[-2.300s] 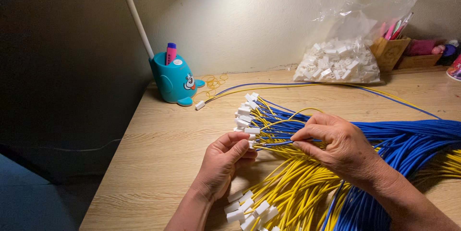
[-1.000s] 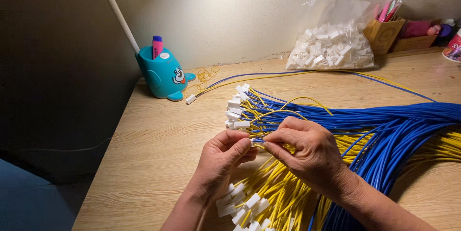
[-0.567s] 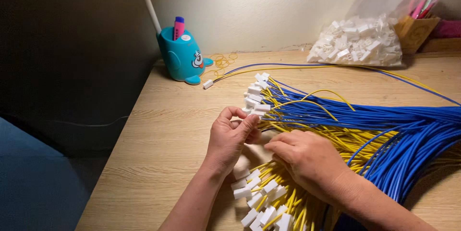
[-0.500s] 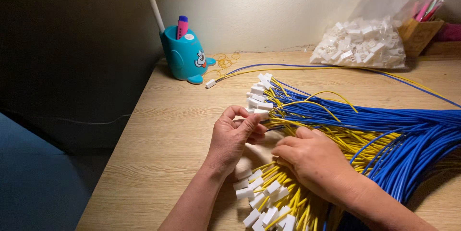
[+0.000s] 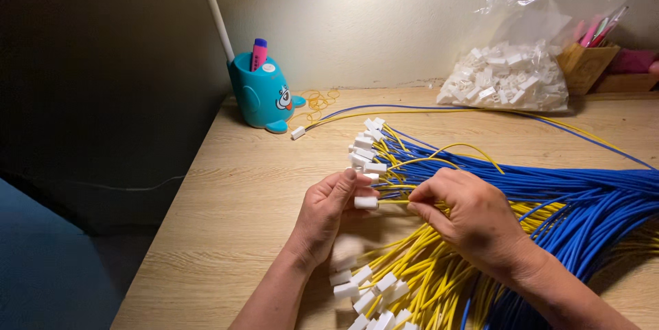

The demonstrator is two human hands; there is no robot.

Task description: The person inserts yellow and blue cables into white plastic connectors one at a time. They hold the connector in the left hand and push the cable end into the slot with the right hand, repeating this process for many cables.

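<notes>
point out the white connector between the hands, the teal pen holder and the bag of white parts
white connector [image 5: 366, 202], head view, middle of its white housing
teal pen holder [image 5: 261, 97], head view, front of its body
bag [image 5: 511, 83], head view, the heap of white parts inside the clear plastic

Pale wood desk [image 5: 226, 186], white wall [image 5: 384, 21], lamp stem [image 5: 214, 7], dark left.

A clear plastic bag [image 5: 511, 69] stands at the back of the worktop [image 5: 240, 193], against the pale wall on the right. Its crumpled top rises loose and empty, while its lower part bulges with small white plastic connector housings [image 5: 504, 83]. Just beside it on the right sits a small brown cardboard box [image 5: 582, 66], open at the top, with pink and red pens standing in it.
</notes>
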